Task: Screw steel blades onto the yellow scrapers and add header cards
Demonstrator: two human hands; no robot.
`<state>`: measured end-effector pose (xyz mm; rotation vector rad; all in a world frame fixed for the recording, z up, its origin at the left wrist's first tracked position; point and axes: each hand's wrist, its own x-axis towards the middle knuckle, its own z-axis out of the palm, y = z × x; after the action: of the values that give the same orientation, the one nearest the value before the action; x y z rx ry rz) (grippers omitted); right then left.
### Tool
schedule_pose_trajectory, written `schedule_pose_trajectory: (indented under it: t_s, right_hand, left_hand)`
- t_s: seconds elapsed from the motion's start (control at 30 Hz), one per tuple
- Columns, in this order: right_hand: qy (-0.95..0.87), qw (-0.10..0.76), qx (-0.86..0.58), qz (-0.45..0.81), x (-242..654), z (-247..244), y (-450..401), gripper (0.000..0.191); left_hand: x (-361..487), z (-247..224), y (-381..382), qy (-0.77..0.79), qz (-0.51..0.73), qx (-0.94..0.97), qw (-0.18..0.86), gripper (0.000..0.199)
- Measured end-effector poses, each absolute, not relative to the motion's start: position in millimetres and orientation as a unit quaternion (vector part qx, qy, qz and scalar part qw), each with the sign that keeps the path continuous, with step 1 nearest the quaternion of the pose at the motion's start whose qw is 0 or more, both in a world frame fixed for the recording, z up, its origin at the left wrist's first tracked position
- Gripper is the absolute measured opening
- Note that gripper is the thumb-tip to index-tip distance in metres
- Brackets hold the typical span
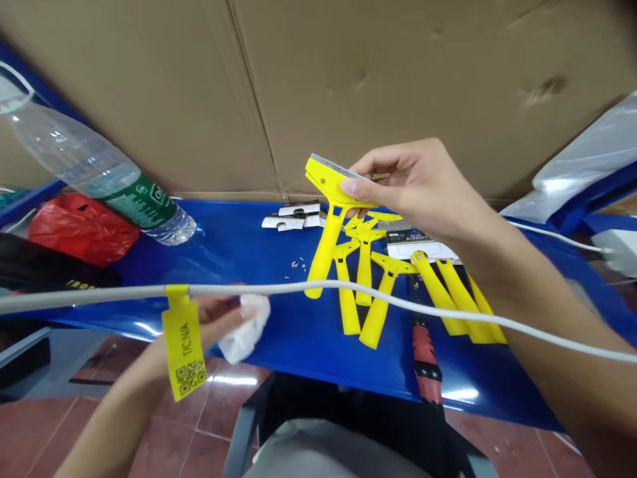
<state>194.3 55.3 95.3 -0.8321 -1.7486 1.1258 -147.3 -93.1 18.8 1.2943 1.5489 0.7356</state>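
Note:
My right hand [398,176] pinches a yellow scraper [326,242] by its head, which has a grey blade along the top edge; the handle hangs down over the blue table [298,338]. At the left, my left hand [223,315] holds a crumpled white tissue [246,332] near the table's front edge, partly behind a yellow tag [184,345]. Several yellow scraper pieces [381,305] lie below and right of my right hand. Small screws [298,264] are scattered left of the held scraper, and small black-and-white packets [296,218] lie behind them.
A white cable [279,288] crosses the view in front of the hands. A large water bottle [109,169] and a red plastic bag [82,229] are at the left. A red-and-black screwdriver [426,365] lies at the front right. Cardboard [373,79] stands behind the table.

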Motion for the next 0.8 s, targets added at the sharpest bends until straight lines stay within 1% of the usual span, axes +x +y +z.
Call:
schedule_pose_trajectory:
  t_s: [0.1,0.17,0.23,0.33,0.47,0.6,0.7,0.8]
  right_hand:
    - [-0.708,0.438,-0.32,0.453,192.4,90.5,57.6,0.035]
    - [-0.708,0.445,-0.318,0.446,192.4,87.6,59.9,0.031]
    - [-0.713,0.448,-0.317,0.437,193.5,85.2,62.8,0.026]
    - [-0.723,0.452,-0.302,0.426,196.4,82.0,68.0,0.021]
    - [-0.728,0.471,-0.283,0.409,199.6,78.8,74.1,0.021]
    - [-0.736,0.459,-0.303,0.396,200.0,80.2,73.7,0.021]
    - [-0.729,0.45,-0.329,0.396,198.5,85.3,68.5,0.013]
    - [-0.717,0.44,-0.366,0.397,196.2,90.2,62.2,0.012]
  left_hand:
    - [-110.5,-9.1,-129.5,0.543,0.345,0.415,0.643,0.041]
    - [-86.8,-24.7,-139.6,0.469,0.388,0.329,0.722,0.036]
    - [-67.4,-34.1,-143.7,0.417,0.402,0.268,0.77,0.032]
    - [-47.1,-38.5,-145.8,0.387,0.402,0.222,0.799,0.035]
    - [-31.8,-34.9,-148.0,0.355,0.403,0.203,0.819,0.039]
    - [-24.2,-21.5,-150.0,0.286,0.412,0.192,0.843,0.036]
    - [-22.0,-6.7,-151.3,0.228,0.398,0.182,0.87,0.032]
    - [-20.9,4.7,-153.5,0.183,0.377,0.178,0.89,0.034]
